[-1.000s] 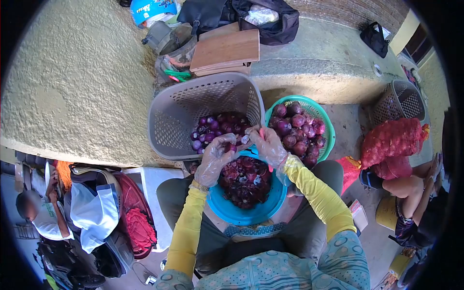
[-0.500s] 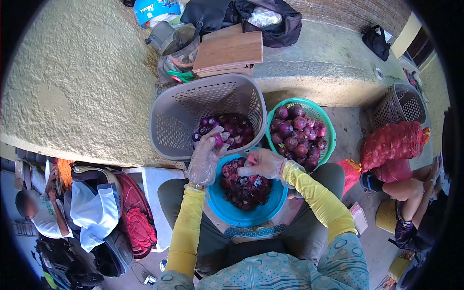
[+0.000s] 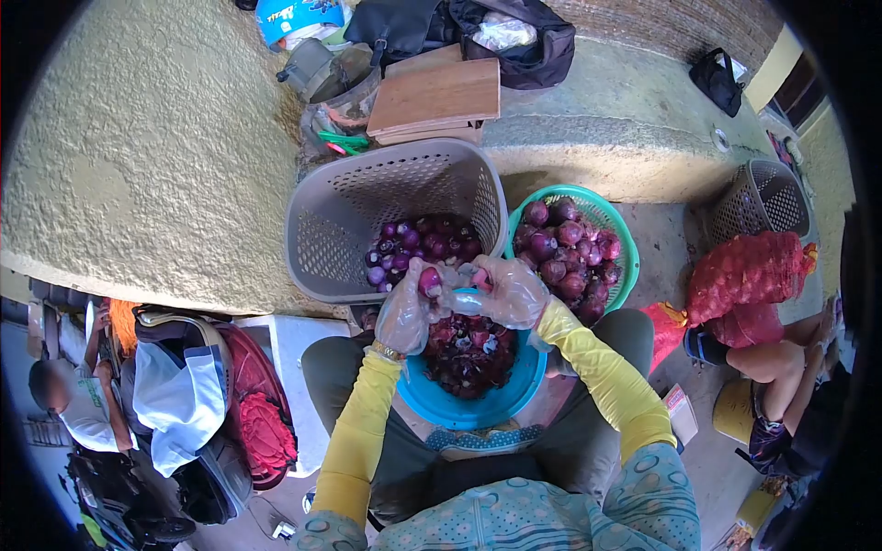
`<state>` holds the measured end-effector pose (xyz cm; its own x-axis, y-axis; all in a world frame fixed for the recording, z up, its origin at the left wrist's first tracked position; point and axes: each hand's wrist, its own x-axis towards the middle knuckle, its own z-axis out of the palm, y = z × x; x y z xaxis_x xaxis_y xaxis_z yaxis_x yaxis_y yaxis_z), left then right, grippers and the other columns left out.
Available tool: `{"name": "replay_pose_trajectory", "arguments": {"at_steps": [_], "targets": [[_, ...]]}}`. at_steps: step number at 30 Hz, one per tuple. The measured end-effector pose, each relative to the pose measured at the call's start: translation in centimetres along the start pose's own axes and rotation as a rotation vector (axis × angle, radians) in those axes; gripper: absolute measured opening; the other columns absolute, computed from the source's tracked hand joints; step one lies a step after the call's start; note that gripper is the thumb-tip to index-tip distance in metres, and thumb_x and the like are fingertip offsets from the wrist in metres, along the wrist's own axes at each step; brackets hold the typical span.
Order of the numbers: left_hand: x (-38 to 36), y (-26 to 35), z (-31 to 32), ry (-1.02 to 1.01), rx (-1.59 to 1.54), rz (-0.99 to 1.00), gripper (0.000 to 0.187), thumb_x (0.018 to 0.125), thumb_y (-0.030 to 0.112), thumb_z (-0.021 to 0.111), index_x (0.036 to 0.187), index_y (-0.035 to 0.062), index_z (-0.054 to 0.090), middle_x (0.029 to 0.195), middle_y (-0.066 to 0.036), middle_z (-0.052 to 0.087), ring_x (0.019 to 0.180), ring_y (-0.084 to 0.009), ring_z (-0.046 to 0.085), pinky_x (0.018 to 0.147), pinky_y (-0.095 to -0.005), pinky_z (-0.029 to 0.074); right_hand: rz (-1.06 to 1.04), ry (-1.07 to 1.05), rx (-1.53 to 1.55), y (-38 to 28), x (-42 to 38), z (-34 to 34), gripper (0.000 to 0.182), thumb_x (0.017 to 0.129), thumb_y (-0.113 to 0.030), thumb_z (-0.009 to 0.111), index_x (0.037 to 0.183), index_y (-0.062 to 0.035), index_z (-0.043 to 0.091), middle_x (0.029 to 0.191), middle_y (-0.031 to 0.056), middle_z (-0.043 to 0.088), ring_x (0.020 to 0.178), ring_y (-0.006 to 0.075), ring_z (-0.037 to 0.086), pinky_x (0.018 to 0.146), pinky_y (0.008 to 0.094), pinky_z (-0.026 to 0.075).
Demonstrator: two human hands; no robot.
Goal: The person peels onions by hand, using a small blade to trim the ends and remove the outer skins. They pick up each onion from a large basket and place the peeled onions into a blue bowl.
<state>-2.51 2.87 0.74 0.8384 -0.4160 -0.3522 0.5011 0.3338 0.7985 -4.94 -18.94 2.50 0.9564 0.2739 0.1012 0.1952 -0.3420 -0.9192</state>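
Note:
My left hand (image 3: 402,317), in a clear plastic glove, is closed round a red onion (image 3: 429,282) above the near rim of the grey basket. Close beside it, my right hand (image 3: 513,296), also gloved, is closed with its fingertips towards the onion. A small pinkish thing shows at its fingers, but I cannot make out what it is. Beneath both hands sits a blue basin (image 3: 525,390) with dark red onion skins (image 3: 469,363). The grey perforated basket (image 3: 335,234) holds several shiny purple onions (image 3: 432,241).
A green colander (image 3: 628,262) of unpeeled-looking red onions (image 3: 570,243) stands right of the basket. Red net sacks (image 3: 749,275) and another basket (image 3: 758,202) are farther right. Wooden boards (image 3: 436,96) and bags lie on the ledge. Other people sit at both sides.
My left hand has drawn back slightly from over the basket, turning with the onion. My right hand has risen from over the basin, and both hands are now closer together.

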Motion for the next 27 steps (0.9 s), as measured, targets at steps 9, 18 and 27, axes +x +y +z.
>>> {"name": "replay_pose_trajectory", "arguments": {"at_steps": [9,18,27], "targets": [[-0.3,-0.2,1.4,-0.068,0.076,-0.143,0.055,0.105,0.062,0.043,0.118,0.0123,0.061,0.095,-0.001,0.066,0.071,-0.0073,0.055,0.055,-0.0227,0.039,0.008,0.011,-0.269,-1.8,-0.1,-0.7,0.058,0.083,-0.057,0.078,0.094,-0.0014,0.065,0.073,0.0184,0.067,0.068,0.0399,0.068,0.063,0.0458,0.053],[-0.6,-0.2,1.9,0.010,0.089,-0.196,0.060,0.105,0.065,0.041,0.110,0.0080,0.059,0.081,0.000,0.060,0.062,-0.0084,0.051,0.054,-0.0224,0.039,-0.043,-0.026,-0.239,-1.4,-0.2,-0.3,0.059,0.086,-0.059,0.074,0.090,-0.0017,0.064,0.071,0.0177,0.065,0.068,0.0421,0.067,0.061,0.0462,0.051],[-0.5,-0.4,1.9,-0.022,-0.023,-0.246,0.058,0.102,0.065,0.047,0.105,0.0093,0.061,0.084,-0.001,0.061,0.067,-0.0097,0.053,0.056,-0.0230,0.042,-0.044,-0.095,-0.277,-1.0,-0.3,-0.2,0.061,0.091,-0.063,0.065,0.095,-0.0016,0.066,0.072,0.0180,0.066,0.070,0.0431,0.066,0.063,0.0472,0.052]]}}
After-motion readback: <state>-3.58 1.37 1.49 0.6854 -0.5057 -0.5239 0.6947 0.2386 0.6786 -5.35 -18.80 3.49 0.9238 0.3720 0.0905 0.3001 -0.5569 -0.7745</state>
